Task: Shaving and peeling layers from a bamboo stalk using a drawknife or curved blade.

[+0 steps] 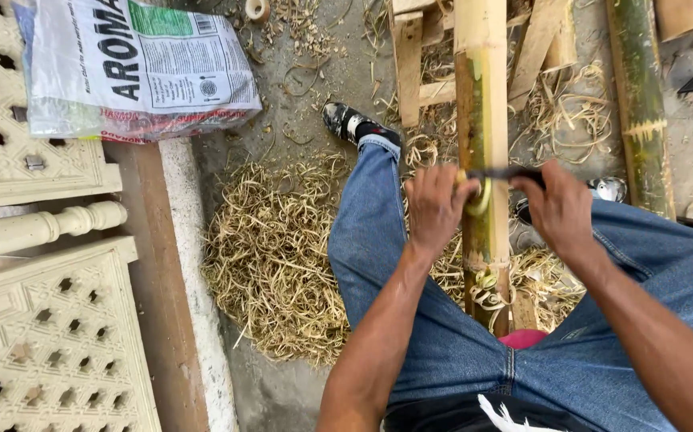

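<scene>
Gripping hard with both hands, I'm working a dark blade [505, 173] set crosswise against the bamboo pole [482, 96] that is running up between my knees. My left hand [436, 210] is closing its fingers [434, 182] tight around the blade's left end, right against the pole's side, and my right hand [561, 210] is clamping its fingers [540, 186] around the other end, just right of the pole. I'm seeing the pole pale and stripped above the blade, green and yellow-streaked at and below it, with curled peelings [490, 290] hanging off it lower down. I'm sitting in blue jeans [378, 240], my left leg stretching out to a dark shoe [345, 122] on the concrete floor. A heap of straw-coloured shavings [274, 256] is lying beside that leg. A second green bamboo pole [641, 104] is resting well to the right, a printed plastic sack [134, 68] upper left, and cream latticed panels [50, 344] along the left edge.
</scene>
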